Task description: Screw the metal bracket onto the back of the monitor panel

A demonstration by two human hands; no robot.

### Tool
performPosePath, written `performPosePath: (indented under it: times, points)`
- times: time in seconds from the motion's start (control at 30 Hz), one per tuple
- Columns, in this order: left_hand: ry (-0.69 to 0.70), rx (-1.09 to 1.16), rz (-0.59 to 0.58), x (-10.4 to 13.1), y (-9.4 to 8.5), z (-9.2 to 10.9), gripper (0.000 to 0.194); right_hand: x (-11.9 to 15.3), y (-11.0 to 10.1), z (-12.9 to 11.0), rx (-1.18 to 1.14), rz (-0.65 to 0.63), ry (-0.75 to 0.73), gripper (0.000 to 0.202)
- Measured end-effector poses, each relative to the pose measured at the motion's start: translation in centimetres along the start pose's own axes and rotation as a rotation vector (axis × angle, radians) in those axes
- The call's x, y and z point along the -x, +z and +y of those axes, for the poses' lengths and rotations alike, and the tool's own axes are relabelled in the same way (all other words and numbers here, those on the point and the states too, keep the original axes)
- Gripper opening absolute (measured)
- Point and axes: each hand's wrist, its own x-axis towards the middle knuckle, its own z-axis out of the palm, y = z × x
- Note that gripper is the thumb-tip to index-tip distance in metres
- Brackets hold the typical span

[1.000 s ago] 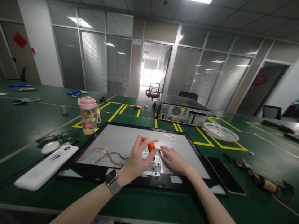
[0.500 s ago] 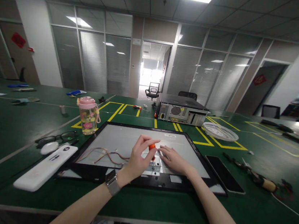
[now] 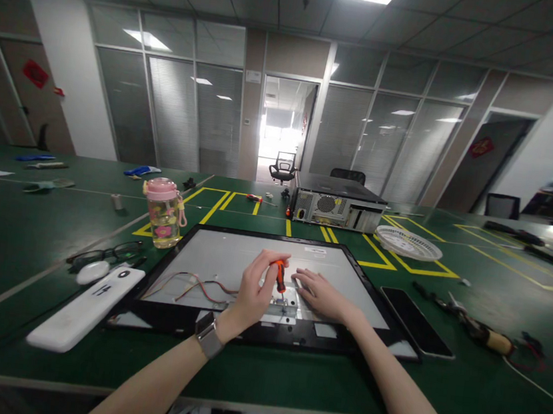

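An orange and black screwdriver (image 3: 280, 276) is pinched in my left hand (image 3: 255, 287), its tip down at a small metal bracket (image 3: 289, 310) near the front edge of a grey panel. The panel (image 3: 230, 255) has a black frame and lies flat before me. My right hand (image 3: 319, 293) rests palm down on it, just right of the bracket, fingers spread and holding nothing. Thin red and dark wires (image 3: 201, 285) run over the panel to the left of my left hand.
Left of the panel are a pink-lidded bottle (image 3: 163, 214), glasses (image 3: 114, 251) and a white device (image 3: 85, 308). A black phone (image 3: 414, 321) and a cable bundle (image 3: 478, 329) lie right. Behind stand a computer case (image 3: 337, 202) and a white basket (image 3: 408, 244).
The screwdriver's handle has tilted and its shaft now shows below my left hand. My left fingers have shifted slightly left. My right hand has hardly moved.
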Motion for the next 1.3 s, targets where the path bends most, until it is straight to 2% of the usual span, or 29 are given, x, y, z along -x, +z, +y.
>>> performPosePath:
  times: [0.23,0.43,0.63,0.8,1.07,1.23,1.3]
  points:
    - [0.082,-0.123,0.085,-0.2,0.1,-0.2,0.017,0.0,-0.2,-0.2,-0.003,-0.018,0.003,0.044]
    - [0.048,-0.037,-0.008,-0.2,-0.1,0.2,0.029,0.1,-0.4,-0.4,-0.005,-0.020,0.020,0.044]
    - [0.080,-0.113,0.088,-0.1,0.1,0.0,0.015,0.0,-0.3,-0.2,0.004,-0.019,-0.001,0.043]
    - [0.031,-0.038,0.017,-0.1,-0.1,0.1,0.029,0.1,-0.3,-0.2,0.000,-0.018,0.010,0.045]
    - [0.017,-0.030,-0.005,-0.1,-0.2,0.2,0.030,0.3,-0.9,-0.6,-0.011,-0.039,0.004,0.049]
    - [0.100,-0.173,0.155,-0.2,0.0,0.2,0.017,0.3,-1.2,-0.1,-0.063,-0.084,-0.006,0.058]
    - [0.104,-0.190,0.178,-0.3,0.0,0.1,0.016,0.4,-1.4,0.1,-0.086,-0.109,0.001,0.063]
